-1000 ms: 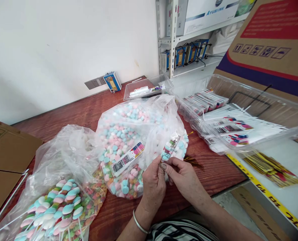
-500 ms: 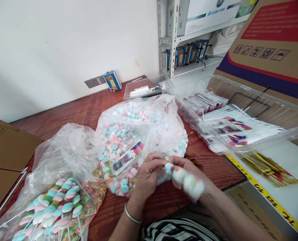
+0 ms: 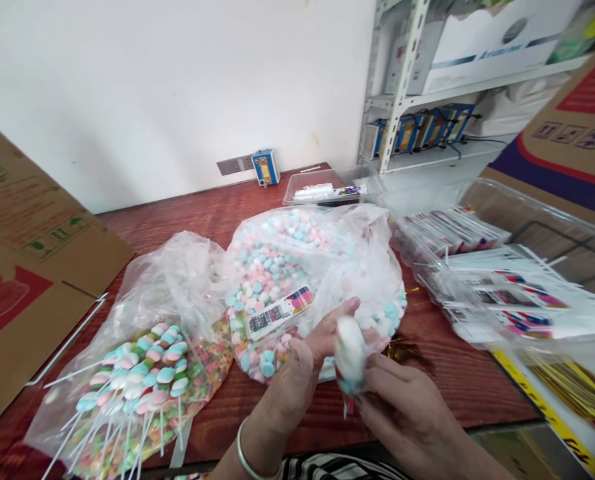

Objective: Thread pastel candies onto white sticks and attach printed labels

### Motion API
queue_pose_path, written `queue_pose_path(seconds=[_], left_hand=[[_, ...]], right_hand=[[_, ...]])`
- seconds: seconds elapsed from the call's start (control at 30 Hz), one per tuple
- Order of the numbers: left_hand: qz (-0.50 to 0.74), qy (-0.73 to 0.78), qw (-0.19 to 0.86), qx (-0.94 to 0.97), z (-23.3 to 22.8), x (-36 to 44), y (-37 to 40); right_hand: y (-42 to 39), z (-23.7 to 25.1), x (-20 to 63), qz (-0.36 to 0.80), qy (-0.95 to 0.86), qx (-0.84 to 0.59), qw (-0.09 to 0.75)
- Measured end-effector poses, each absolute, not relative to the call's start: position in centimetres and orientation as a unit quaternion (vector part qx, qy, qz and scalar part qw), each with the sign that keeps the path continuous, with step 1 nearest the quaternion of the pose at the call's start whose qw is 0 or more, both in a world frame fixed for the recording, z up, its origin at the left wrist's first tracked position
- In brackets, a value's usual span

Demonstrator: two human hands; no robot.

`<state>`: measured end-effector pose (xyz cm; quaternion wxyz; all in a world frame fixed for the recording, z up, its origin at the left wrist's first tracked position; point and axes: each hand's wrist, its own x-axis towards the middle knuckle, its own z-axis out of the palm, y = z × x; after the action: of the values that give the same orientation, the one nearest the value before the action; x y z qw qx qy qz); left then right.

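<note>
A marshmallow skewer point(image 3: 350, 353), blurred, stands roughly upright with its white end towards me and a blue piece low down. My right hand point(image 3: 402, 407) has its fingers closed around the lower part. Beside it my left hand point(image 3: 297, 377), with a bangle at the wrist, is spread with thumb and fingers apart; the fingers reach behind the marshmallows. Just beyond lies a clear bag of pink, blue and white marshmallows point(image 3: 262, 263), with a printed label bag point(image 3: 280, 312) on top. To the left, finished marshmallow skewers point(image 3: 137, 373) rest on a bag of gummy rings point(image 3: 215, 367).
A clear plastic bin point(image 3: 542, 193) at the right holds printed bags and white sticks point(image 3: 517, 260). Gold twist ties point(image 3: 577, 393) lie below it, others point(image 3: 407, 350) near my right hand. Cardboard boxes point(image 3: 52, 267) flank the table. A small clear tray point(image 3: 335, 183) stands behind.
The marshmallow skewer has swung from pointing down-right to nearly upright. My left hand has opened from a pinch; my right hand now grips low on it. The view has turned left.
</note>
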<state>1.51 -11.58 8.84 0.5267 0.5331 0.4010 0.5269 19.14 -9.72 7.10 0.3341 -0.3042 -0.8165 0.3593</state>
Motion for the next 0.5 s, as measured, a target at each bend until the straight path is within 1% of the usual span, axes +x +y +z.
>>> queue_pose_path(seconds=[0.07, 0.13, 0.17, 0.23, 0.3, 0.37, 0.43, 0.5], left_hand=[[0.467, 0.344, 0.508, 0.637, 9.2, 1.1, -12.1], [0.452, 0.367, 0.451, 0.677, 9.2, 0.9, -12.7], [0.464, 0.397, 0.423, 0.669, 9.0, 0.9, -13.0], [0.521, 0.456, 0.380, 0.614, 8.5, 0.9, -13.2], [0.560, 0.468, 0.374, 0.572, 8.0, 1.0, -13.3], [0.539, 0.433, 0.408, 0.596, 7.8, 0.9, -13.6], [0.479, 0.404, 0.452, 0.635, 7.7, 0.5, -14.4], [0.455, 0.440, 0.465, 0.619, 7.6, -0.4, -15.9]], right_hand=[[-9.4, 6.3, 19.1, 0.453, -0.742, -0.343, 0.356], [-8.8, 5.8, 19.3, 0.541, -0.645, -0.373, 0.389], [-8.6, 5.6, 19.3, 0.585, -0.598, -0.381, 0.394], [-8.8, 5.3, 19.2, 0.678, -0.519, -0.378, 0.356], [-9.6, 4.7, 18.6, 0.757, -0.469, -0.366, 0.269], [-10.8, 3.8, 17.5, 0.792, -0.449, -0.363, 0.198], [-11.7, 2.9, 16.1, 0.791, -0.464, -0.355, 0.181], [-12.1, 2.3, 14.6, 0.770, -0.515, -0.331, 0.180]])
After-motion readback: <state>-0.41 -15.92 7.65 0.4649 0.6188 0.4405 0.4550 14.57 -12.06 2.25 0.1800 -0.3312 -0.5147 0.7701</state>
